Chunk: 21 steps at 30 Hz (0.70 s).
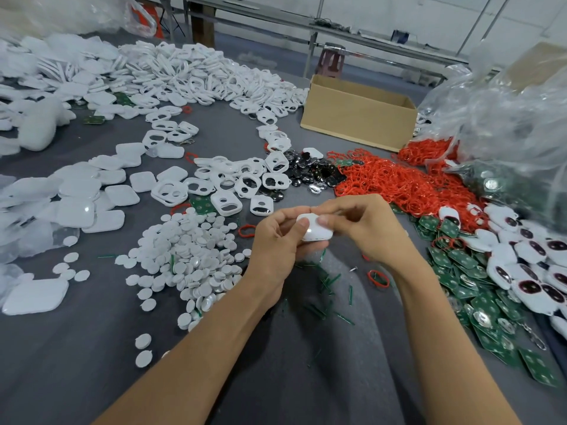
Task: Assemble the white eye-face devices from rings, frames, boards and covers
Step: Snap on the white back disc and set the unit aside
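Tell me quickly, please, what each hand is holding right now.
Left hand: grips the white device.
Right hand: pinches the same white device from the other side.

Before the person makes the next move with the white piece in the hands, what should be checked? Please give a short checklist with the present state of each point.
1. Grip on the white piece: ok; left hand and right hand both pinch it.
2. Seam closed all round: cannot tell; fingers hide it.
3. Place among the finished devices: ok, pile at the right.
4. Red rings, green boards, white frames in supply: ok.
5. Work spot free of scraps: not ok; green slivers lie below the hands.
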Motion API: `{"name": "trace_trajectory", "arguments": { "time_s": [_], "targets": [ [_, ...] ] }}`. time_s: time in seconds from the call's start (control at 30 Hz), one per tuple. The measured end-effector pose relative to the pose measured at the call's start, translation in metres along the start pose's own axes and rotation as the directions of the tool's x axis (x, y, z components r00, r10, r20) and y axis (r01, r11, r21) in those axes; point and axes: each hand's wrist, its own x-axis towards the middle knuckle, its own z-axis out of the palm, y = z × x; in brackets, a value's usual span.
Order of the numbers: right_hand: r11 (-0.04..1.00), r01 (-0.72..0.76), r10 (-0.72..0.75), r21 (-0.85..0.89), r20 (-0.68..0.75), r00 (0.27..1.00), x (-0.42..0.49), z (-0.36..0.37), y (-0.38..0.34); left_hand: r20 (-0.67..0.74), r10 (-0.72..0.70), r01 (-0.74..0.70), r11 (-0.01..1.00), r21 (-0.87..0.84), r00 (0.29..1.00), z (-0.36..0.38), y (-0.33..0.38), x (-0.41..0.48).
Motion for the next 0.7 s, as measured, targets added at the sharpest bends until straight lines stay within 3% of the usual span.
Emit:
{"name": "trace_trajectory", "arguments": {
  "time_s": [0.07,0.17,0.27,0.7],
  "targets": [
    [0.995,-0.069,0.072,0.076,-0.036,0.997,0.001,0.002,0.002,0.017,0.015,-0.015,1.0,0.017,1.0,0.001,0.0,0.0],
    [0.958,-0.224,0.224,0.178,0.022,0.974,0.0,0.0,0.003,0.042,0.05,-0.053,0.996,0.072,0.998,0.003,-0.001,-0.001],
    [0.929,-0.278,0.271,0.242,0.064,0.961,-0.002,-0.008,0.003,0.066,0.075,-0.083,0.988,0.133,0.995,0.004,-0.002,-0.003],
    [0.973,-0.196,0.201,0.121,-0.027,0.979,0.0,-0.002,-0.001,0.009,0.17,-0.17,0.975,0.144,0.985,0.003,-0.005,-0.005]
  ]
}}
